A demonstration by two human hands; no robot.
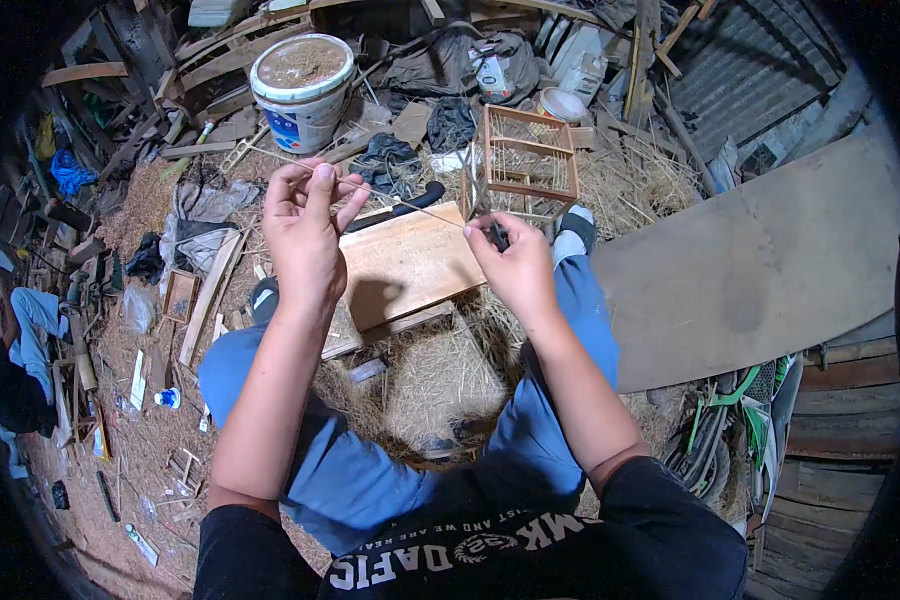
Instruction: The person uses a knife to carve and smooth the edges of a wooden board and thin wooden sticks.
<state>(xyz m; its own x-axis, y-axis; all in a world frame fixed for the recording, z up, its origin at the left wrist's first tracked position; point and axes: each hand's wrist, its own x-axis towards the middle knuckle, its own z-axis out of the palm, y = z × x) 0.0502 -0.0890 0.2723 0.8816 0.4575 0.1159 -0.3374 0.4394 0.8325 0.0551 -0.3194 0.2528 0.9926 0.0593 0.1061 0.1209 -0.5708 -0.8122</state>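
Observation:
A thin wooden stick slants across the space above my knees. My left hand pinches it between thumb and fingers, and its far end sticks out past them to the upper left. At the stick's other end my right hand has its fingertips closed on it. A dark tool also sits in the right hand; fingers cover much of it, so its kind is unclear. Beneath the hands lies a pale wooden board. Along its far edge rests a black curved handle.
A small wooden cage frame with thin bars stands beyond the board. Behind it to the left is a white bucket filled to the top. A large brown panel reaches in from the right. Wood scraps and shavings litter the ground.

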